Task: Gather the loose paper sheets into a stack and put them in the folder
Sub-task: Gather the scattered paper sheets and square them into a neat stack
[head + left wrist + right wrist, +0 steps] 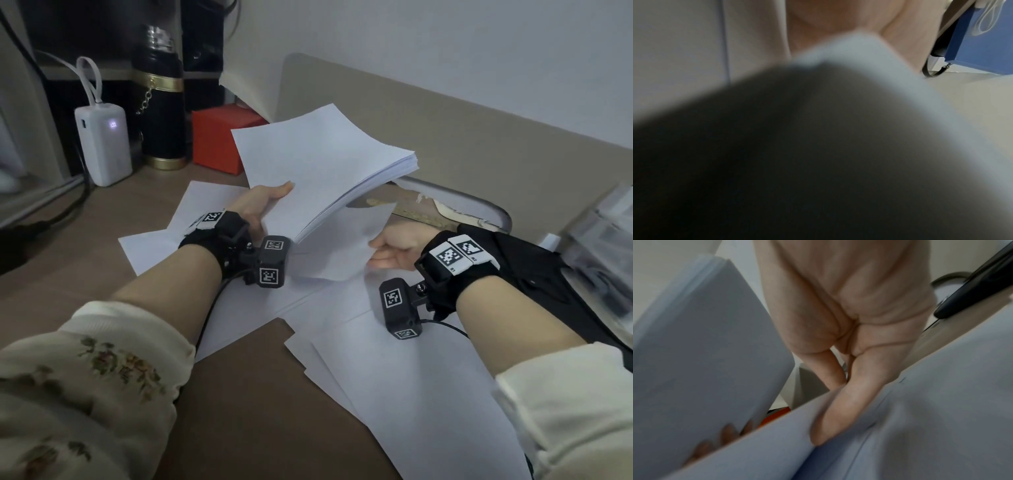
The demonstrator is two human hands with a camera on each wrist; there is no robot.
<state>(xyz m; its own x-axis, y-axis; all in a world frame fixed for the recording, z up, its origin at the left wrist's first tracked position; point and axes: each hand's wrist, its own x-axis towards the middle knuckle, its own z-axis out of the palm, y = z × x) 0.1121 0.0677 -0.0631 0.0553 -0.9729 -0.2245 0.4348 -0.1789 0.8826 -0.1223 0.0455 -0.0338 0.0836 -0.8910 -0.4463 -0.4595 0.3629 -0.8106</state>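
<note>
My left hand (263,205) grips a thick stack of white sheets (322,164) at its near left edge, thumb on top, and holds it tilted above the desk. In the right wrist view the stack (705,353) shows from below, with left fingertips (727,431) under it. My right hand (394,250) pinches the right edge of a single sheet (339,250), lifted just under the stack; thumb and finger close on that sheet (920,418). Several loose sheets (394,359) lie spread on the brown desk. A flat black folder (534,274) lies under my right wrist. The left wrist view is blurred paper (818,146).
A white power bank (102,144), a black and gold flask (159,102) and a red box (222,137) stand at the back left. A beige panel (445,130) leans behind the stack. Clear plastic (603,246) sits at the right edge.
</note>
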